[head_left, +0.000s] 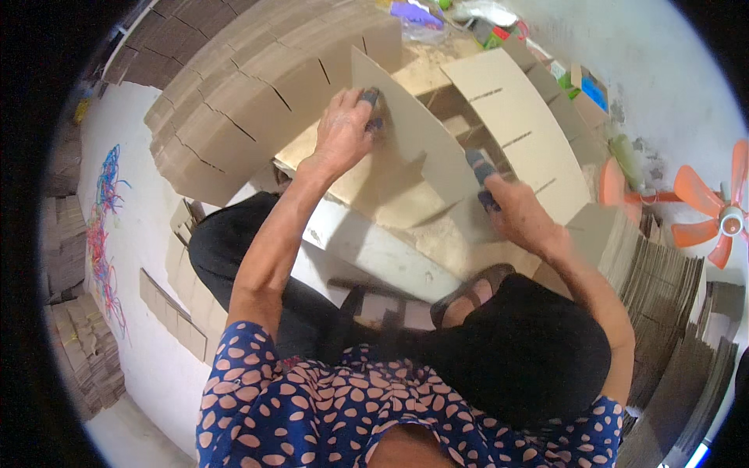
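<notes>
A tan cardboard sheet (409, 129) stands tilted in front of me, between my two hands. My left hand (346, 131) is closed on its left part, with dark coverings on the thumb and a finger. At the sheet's right end, my right hand (521, 210) has its covered thumb and finger bent around the edge; it is slightly blurred. Just beyond, a slotted cardboard panel (527, 129) leans over other cardboard pieces. To the left of my left hand stands a long row of slotted cardboard sheets (257, 97).
An orange fan (729, 221) stands at the right, above stacked cardboard sheets (659, 288). Tangled coloured strings (105, 234) lie on the pale floor at left, beside cardboard bundles (82, 351). A low pale ledge (382, 246) runs before my legs. Purple plastic (416, 14) lies at the back.
</notes>
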A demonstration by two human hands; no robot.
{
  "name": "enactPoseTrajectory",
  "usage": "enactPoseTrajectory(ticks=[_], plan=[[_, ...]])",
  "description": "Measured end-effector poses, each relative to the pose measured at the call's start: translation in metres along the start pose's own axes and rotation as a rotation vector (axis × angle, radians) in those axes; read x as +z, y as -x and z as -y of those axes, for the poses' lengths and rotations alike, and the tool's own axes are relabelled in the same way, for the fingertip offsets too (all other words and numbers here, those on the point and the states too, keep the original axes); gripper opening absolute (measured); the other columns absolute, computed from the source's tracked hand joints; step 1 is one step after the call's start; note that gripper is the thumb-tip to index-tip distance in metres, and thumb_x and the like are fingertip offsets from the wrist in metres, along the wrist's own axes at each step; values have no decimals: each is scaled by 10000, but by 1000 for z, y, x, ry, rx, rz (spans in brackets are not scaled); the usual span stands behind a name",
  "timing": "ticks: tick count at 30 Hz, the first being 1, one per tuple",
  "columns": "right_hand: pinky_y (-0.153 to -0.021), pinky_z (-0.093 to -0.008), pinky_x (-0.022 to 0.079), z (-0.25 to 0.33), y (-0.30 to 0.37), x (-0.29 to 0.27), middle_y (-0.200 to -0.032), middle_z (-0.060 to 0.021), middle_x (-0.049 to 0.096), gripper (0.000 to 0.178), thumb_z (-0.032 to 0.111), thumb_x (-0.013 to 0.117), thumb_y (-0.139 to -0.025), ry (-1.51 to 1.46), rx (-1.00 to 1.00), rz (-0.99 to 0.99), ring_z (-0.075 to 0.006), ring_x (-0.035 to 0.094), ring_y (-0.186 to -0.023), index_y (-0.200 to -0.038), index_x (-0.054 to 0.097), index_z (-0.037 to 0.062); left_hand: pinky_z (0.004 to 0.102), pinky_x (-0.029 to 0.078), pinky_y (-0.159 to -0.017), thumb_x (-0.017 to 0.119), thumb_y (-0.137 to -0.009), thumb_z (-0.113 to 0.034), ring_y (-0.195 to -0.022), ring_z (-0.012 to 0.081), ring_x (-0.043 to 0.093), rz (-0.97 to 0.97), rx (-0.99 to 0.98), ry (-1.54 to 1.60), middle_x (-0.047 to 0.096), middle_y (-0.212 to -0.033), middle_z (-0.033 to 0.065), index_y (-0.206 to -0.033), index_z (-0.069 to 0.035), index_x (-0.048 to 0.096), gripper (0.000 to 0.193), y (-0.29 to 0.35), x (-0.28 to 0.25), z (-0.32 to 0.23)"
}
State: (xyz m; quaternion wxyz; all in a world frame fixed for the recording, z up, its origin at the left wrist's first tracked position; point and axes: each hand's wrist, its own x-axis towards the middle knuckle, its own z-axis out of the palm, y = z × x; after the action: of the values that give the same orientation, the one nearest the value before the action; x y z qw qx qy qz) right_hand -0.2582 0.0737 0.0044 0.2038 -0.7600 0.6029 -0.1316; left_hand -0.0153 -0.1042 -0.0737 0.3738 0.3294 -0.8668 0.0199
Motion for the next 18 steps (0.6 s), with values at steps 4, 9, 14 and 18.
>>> enactPoseTrajectory(ticks=[4,9,14,18], plan=[[-606,-489,472,-8,5,6,-699,-241,586,198,-9,562,-711,71,29,70,-418,593,-702,-898,497,4,449,486,-754,611,-808,-228,-923,380,595,385,-338,514,605,-1009,209,-1019,-9,571,307,25,-40,-104],[-576,-492,434,-11,11,18,-691,-254,566,311,-2,583,-727,72,-34,76,-446,561,-691,-1013,462,-10,447,490,-711,560,-850,-285,-814,382,612,795,-525,495,618,-851,229,-960,-17,570,290,60,-24,-131],[-592,-504,471,-3,5,4,-697,-235,593,216,13,565,-730,55,1,59,-419,597,-687,-932,492,30,456,469,-593,551,-765,-82,-694,409,596,623,-358,508,579,-704,227,-817,4,511,107,72,-23,-135],[-592,-507,477,-15,25,40,-693,-243,589,177,48,538,-758,29,28,33,-422,597,-691,-928,492,36,471,475,-642,571,-835,-217,-731,387,604,592,-271,559,614,-782,212,-788,-17,546,207,56,-47,-145]])
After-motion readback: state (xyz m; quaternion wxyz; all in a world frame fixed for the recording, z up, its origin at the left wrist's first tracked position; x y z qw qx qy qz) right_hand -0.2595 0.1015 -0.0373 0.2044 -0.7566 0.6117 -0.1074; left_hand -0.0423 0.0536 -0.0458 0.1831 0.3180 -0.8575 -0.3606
